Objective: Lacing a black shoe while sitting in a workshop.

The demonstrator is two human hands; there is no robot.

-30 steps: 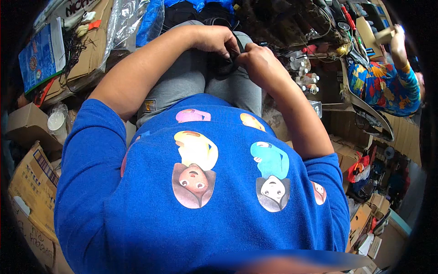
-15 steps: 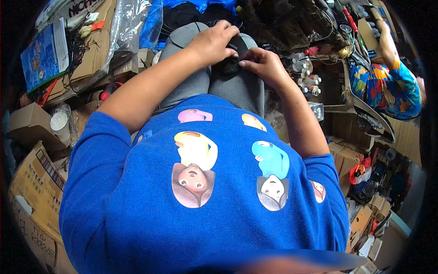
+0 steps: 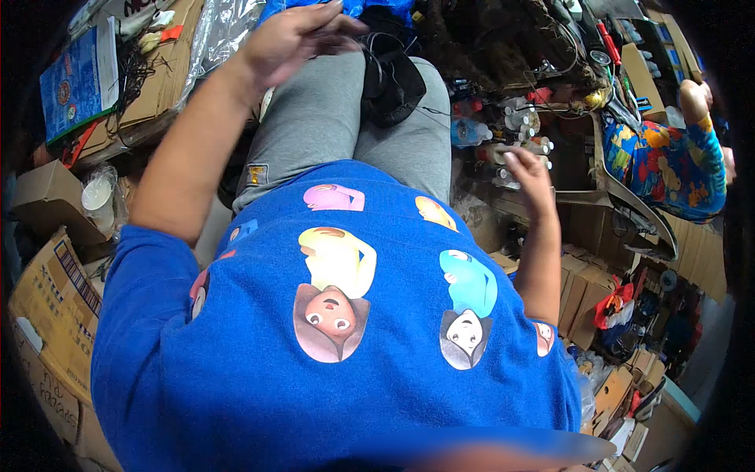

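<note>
Black soft piece [image 3: 395, 98] at 12 o'clock, resting on the grey trousers [image 3: 314, 118]. Long axis roughly 12 to 6, blunt end toward 6. Left hand [image 3: 295, 43] at 11, fingers spread loosely, blurred; cannot tell if they pinch anything. Right hand [image 3: 535, 181] at 2, near clear bottles [image 3: 521, 119], fingers narrow; grip unclear. Step, as judged: handling the piece, hands apart. Further work on it would call for fingers at the lap.
</note>
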